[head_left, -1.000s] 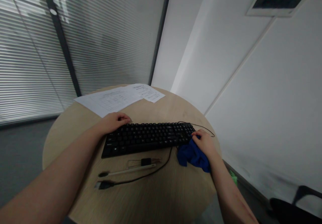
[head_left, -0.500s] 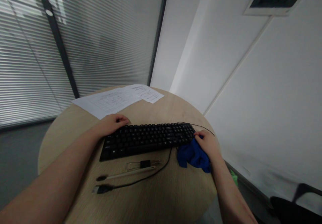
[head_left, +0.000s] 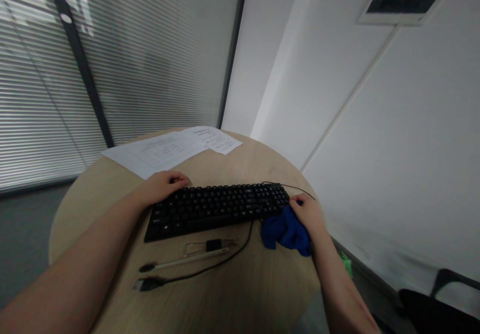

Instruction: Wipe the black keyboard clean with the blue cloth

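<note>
A black keyboard (head_left: 221, 206) lies flat on the round wooden table. At its far left corner rests my left hand (head_left: 164, 186), fingers curled against the back edge and holding the keyboard there. My right hand (head_left: 306, 211) is closed on a blue cloth (head_left: 287, 231) at the keyboard's right end. The cloth hangs bunched below the fingers and lies partly on the table. In front of the keyboard are a thin light-handled brush (head_left: 183, 260) with a dark tip and a wire tool with a black middle (head_left: 213, 245). A USB plug (head_left: 150, 284) on a black cable lies nearest me.
Printed paper sheets (head_left: 161, 149) lie at the table's far left. A thin cable (head_left: 296, 188) runs behind the keyboard's right end. Blinds (head_left: 165, 74) stand beyond the table, a white wall (head_left: 375, 164) to the right. A black chair (head_left: 438, 304) is at lower right.
The whole view has shifted slightly, so the scene sits a little further left. Both hands keep their places at the keyboard, and the cloth stays in the right hand.
</note>
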Tool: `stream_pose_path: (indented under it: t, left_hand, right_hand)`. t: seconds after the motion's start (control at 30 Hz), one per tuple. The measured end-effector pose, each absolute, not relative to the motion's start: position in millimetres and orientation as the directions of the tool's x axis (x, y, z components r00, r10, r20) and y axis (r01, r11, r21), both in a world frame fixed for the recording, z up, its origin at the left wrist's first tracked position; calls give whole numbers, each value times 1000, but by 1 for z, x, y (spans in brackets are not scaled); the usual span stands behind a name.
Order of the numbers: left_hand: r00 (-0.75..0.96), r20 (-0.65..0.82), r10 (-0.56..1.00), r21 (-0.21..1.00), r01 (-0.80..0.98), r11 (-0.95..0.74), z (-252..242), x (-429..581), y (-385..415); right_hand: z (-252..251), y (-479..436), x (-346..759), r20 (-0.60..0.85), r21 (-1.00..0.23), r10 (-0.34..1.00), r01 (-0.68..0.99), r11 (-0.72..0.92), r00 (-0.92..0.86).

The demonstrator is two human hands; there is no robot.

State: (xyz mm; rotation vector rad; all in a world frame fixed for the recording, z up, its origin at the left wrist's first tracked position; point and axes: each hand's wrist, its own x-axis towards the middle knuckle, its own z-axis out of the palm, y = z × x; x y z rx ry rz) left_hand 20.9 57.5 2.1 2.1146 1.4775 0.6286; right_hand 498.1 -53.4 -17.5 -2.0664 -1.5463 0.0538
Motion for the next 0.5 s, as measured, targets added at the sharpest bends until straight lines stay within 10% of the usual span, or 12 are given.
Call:
stream_pose_path:
  t: [0.2,0.5]
  left_hand:
    - [311,88,946,608,735,-299,3,21,58]
    - [348,63,935,619,722,-310,10,26,50]
  right_hand:
    - [-20,-55,515,349,-592,824,786,-176,447]
    - [-23,-50,509,207,-478,911,849,-223,356]
